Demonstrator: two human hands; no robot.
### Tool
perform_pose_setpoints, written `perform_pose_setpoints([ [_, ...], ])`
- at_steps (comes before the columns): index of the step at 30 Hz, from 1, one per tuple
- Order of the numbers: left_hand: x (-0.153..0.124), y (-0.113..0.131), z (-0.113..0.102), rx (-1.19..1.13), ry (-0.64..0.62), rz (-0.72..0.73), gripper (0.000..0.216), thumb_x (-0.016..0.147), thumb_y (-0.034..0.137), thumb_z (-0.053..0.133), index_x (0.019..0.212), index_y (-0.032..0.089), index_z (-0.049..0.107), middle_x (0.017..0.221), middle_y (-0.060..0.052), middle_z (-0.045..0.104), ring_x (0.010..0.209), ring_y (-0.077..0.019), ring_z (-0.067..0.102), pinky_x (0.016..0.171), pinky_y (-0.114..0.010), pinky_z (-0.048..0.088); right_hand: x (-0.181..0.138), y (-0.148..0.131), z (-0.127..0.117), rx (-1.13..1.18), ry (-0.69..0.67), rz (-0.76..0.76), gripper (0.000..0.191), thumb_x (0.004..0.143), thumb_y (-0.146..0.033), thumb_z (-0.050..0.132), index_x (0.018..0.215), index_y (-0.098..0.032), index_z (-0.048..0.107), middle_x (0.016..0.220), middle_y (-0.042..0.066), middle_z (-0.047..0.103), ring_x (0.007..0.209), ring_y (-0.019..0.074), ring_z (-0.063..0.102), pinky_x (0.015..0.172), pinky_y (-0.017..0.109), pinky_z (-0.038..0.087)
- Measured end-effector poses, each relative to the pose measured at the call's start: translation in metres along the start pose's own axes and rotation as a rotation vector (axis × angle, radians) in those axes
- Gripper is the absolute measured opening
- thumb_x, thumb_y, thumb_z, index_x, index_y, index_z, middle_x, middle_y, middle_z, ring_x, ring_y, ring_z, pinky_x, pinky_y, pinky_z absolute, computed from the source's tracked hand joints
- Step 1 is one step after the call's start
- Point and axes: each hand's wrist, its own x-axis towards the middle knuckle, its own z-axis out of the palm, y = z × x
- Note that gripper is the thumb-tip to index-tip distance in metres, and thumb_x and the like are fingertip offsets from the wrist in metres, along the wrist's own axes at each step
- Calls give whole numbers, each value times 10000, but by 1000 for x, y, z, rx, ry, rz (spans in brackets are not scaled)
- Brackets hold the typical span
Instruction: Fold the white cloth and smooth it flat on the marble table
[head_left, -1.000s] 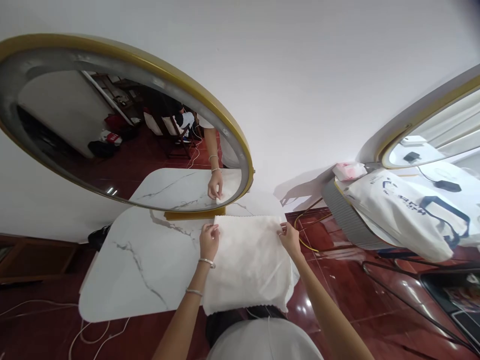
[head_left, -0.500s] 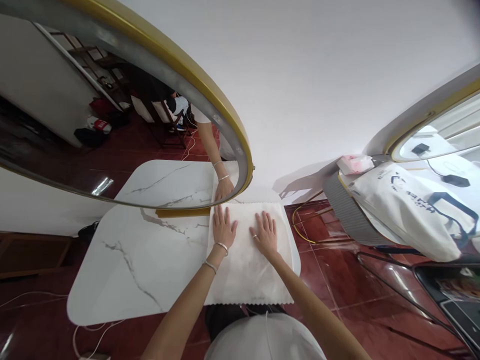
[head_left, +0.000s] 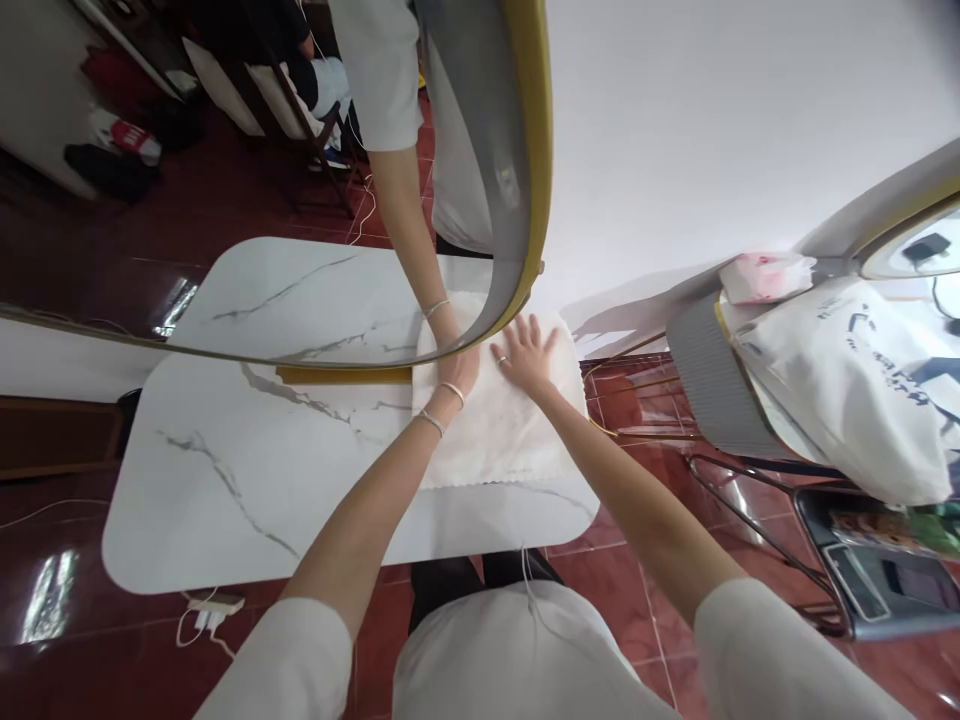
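Note:
A white sheet of cloth (head_left: 502, 440) with a zigzag near edge lies flat on the right part of a white marbled table (head_left: 262, 450). My right hand (head_left: 527, 355), a ring on one finger, rests on the cloth's far part with its fingers spread. Just left of it, my left hand (head_left: 460, 374) presses on the cloth beneath the rim of a gold-framed mirror (head_left: 541, 150). Two bracelets circle that wrist. The mirror's edge and reflection hide the left fingers. The cloth's far end is partly behind the mirror.
The mirror hangs low over the table's far side. To the right stands a grey chair (head_left: 709, 375) bearing a white bag (head_left: 847, 390) and a pink-white packet (head_left: 766, 277). A dark tray-like seat (head_left: 870, 600) holds several items. A power strip (head_left: 216, 605) lies on the red floor.
Both hands have gone forward, and the cloth has slid away from me. Its near edge, formerly over the table's front edge, now lies on the tabletop. My left fingers have passed out of sight.

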Motion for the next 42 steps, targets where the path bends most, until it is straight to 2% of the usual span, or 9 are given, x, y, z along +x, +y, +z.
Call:
perform_pose_setpoints([
  [5,-76,21,6,1,52,167,501,948,364,409,1428,217,404,1560,-102,271,1455,-241,195,1174,-461,179,-81,2,-2,0,36,-123,533,991,-414,257,1491,-231,283,1576,66,198,1461,243,94,1151,555,64],
  [9,-110,21,7,20,33,195,590,920,461,449,1457,235,354,1574,-100,225,1462,-261,161,1170,-486,164,-135,9,0,-36,64,-80,552,982,-470,286,1497,-274,254,1574,77,202,1458,254,124,1141,580,36],
  [15,-52,15,6,0,-32,198,589,917,456,457,1458,248,349,1584,-92,196,1461,-274,161,1169,-489,138,-52,24,-6,8,98,38,559,965,-509,300,1458,-252,354,1559,98,241,1442,297,149,1131,597,79],
  [21,15,11,9,-57,-80,174,635,915,458,452,1465,168,323,1574,-93,234,1461,-274,143,1174,-437,171,38,25,-14,-26,-100,-19,459,978,-377,306,1385,-222,451,1476,125,381,1362,346,277,1065,708,90],
  [26,-17,16,4,-33,7,5,581,937,456,415,1462,219,336,1583,-87,206,1451,-289,183,1173,-488,152,-2,21,-14,-46,-10,-92,558,988,-420,265,1496,-191,251,1568,110,205,1443,293,119,1124,631,4],
  [32,-157,25,2,6,-30,-12,523,960,345,365,1472,246,325,1598,-78,130,1469,-268,120,1183,-498,139,-132,28,-17,-60,78,135,566,982,-481,278,1512,-293,209,1594,60,118,1461,309,42,1130,612,113],
  [35,-198,24,2,16,-31,-11,552,936,350,411,1474,267,320,1600,-67,112,1467,-282,123,1175,-520,150,-166,28,-15,-66,83,170,585,973,-477,310,1515,-285,205,1597,63,97,1459,327,43,1129,572,192],
  [38,-184,21,4,12,-28,-3,552,929,365,419,1467,270,339,1598,-64,121,1468,-285,117,1175,-526,144,-151,33,-12,-48,82,155,597,965,-481,325,1517,-296,193,1602,43,66,1456,336,45,1132,572,193],
  [42,-121,15,4,8,-6,10,546,935,395,406,1460,252,358,1595,-75,131,1470,-280,101,1182,-510,111,-81,54,-15,-2,82,138,589,962,-502,318,1503,-281,245,1598,56,95,1445,354,98,1121,589,203],
])
